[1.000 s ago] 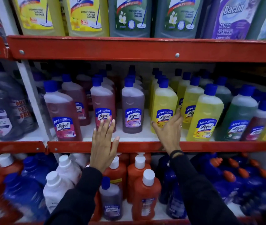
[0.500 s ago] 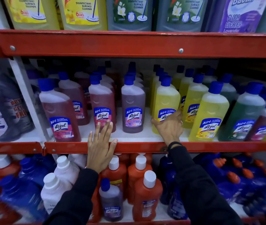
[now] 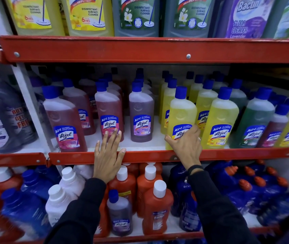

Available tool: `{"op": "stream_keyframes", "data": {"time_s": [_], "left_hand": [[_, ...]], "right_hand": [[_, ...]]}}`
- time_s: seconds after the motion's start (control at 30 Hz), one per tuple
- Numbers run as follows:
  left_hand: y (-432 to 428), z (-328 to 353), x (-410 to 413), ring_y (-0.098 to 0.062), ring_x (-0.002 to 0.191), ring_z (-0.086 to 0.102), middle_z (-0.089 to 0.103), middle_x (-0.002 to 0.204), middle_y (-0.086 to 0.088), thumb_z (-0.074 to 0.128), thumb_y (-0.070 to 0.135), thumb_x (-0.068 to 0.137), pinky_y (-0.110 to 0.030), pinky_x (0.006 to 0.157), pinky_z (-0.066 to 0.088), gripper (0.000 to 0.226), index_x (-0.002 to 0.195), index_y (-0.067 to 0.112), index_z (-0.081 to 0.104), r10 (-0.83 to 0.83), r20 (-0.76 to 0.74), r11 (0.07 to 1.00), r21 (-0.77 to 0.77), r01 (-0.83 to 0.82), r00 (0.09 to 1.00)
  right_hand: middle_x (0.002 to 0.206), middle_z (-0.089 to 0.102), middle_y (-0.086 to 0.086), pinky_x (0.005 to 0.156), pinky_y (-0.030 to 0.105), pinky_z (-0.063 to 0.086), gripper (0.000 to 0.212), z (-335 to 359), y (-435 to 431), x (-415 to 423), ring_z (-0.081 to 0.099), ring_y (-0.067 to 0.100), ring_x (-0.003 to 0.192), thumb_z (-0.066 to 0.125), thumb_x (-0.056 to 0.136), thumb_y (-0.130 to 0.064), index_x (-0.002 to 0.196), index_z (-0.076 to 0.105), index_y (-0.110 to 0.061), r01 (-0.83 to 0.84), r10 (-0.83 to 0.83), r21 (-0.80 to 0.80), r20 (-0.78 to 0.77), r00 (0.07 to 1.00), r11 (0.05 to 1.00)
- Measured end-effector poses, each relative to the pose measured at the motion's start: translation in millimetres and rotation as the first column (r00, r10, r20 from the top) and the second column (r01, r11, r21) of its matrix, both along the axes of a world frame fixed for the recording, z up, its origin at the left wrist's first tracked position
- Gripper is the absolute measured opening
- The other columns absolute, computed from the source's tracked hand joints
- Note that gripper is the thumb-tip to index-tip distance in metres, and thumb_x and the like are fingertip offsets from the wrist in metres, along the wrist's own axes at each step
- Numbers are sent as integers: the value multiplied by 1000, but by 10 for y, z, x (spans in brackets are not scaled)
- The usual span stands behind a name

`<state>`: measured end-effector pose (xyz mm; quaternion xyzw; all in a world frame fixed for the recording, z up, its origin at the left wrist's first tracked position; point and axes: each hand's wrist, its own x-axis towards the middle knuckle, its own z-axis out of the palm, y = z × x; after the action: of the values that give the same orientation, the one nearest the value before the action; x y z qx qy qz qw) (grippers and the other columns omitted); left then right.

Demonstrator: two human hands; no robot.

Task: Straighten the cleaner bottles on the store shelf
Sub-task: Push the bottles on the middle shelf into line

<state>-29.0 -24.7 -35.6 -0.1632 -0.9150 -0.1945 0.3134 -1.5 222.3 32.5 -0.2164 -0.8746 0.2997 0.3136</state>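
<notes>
Yellow bottle point(image 3: 181, 118) stands upright, label facing out, right hand point(image 3: 186, 147) wrapped round its base; left hand point(image 3: 108, 159) at 9 o'clock, splayed flat.

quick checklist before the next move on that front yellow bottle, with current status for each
1. Right hand on the front yellow bottle: ok, fingers wrap its lower label.
2. Bottle upright: not ok, it leans a little to the left.
3. Label facing out: ok, the Lizol label faces front.
4. Bottle fully on the shelf: ok, its base sits just behind the red shelf lip.
5. Room beside it: ok, bare shelf to its left toward the purple bottle; a yellow neighbour is close on its right.
6. Left hand clear: ok, open and flat over the lip, gripping nothing.
</notes>
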Motion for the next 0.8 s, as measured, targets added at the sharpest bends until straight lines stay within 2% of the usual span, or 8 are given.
{"op": "stream_keyframes", "data": {"time_s": [0.17,0.3,0.4,0.47,0.5,0.6,0.67,0.8], "left_hand": [[-24,10,17,-16,144,6,20,157,1,25,48,94,-47,113,8,60,148,25,16,-14,23,1000,-3,14,1000],[-123,-22,10,-11,144,-7,8,159,1,15,58,94,-46,114,5,64,150,26,8,-11,35,999,-46,13,999],[-220,-35,-3,-8,143,-12,6,159,1,8,61,93,-45,114,5,65,149,29,3,4,40,998,-60,-1,999],[-282,-37,-2,-9,143,-11,6,159,1,8,61,93,-45,114,4,63,149,31,2,20,45,998,-68,-17,999],[-313,-41,-1,-10,144,-9,6,159,1,7,61,94,-44,114,2,63,149,31,3,26,44,997,-77,-22,999],[-406,-49,6,-12,144,-7,9,159,1,9,60,95,-36,113,-9,63,150,30,6,47,47,992,-118,-41,998],[-448,-54,12,-15,145,-6,8,159,2,10,60,94,-34,112,-13,62,150,31,6,49,54,990,-133,-41,997],[-460,-61,3,-17,145,-3,8,159,4,13,59,94,-35,112,-13,61,149,33,7,39,73,992,-122,-30,997]], "right_hand": [[126,47,19,85,48,53,104,-15,-3,35,54,38,111,76,61,-56,134,24,-4,1,0,14,-3,1000,1000],[132,43,20,88,47,50,109,-103,-44,97,50,39,118,74,63,-60,139,21,-3,-5,3,-27,-60,998,1000],[131,42,20,92,48,49,91,-241,-211,238,45,34,120,73,71,-51,136,29,-5,-8,-3,-28,-362,932,1000],[125,47,19,95,44,47,69,-296,-409,305,45,29,117,71,75,-39,127,38,-7,-95,96,30,-540,836,995],[122,50,19,97,40,45,61,-307,-519,304,46,27,115,69,77,-35,123,41,-8,-146,162,76,-574,802,986],[117,54,13,94,23,39,53,-230,-838,161,47,18,110,69,78,-33,119,46,-9,-274,297,124,-520,800,954],[123,48,11,92,20,40,65,-124,-986,-40,47,14,110,72,76,-37,126,41,-9,-316,316,68,-402,859,946],[133,40,20,98,44,47,101,-11,-1116,-501,49,36,119,79,64,-47,138,24,-4,-245,236,-37,-163,958,969]]}}
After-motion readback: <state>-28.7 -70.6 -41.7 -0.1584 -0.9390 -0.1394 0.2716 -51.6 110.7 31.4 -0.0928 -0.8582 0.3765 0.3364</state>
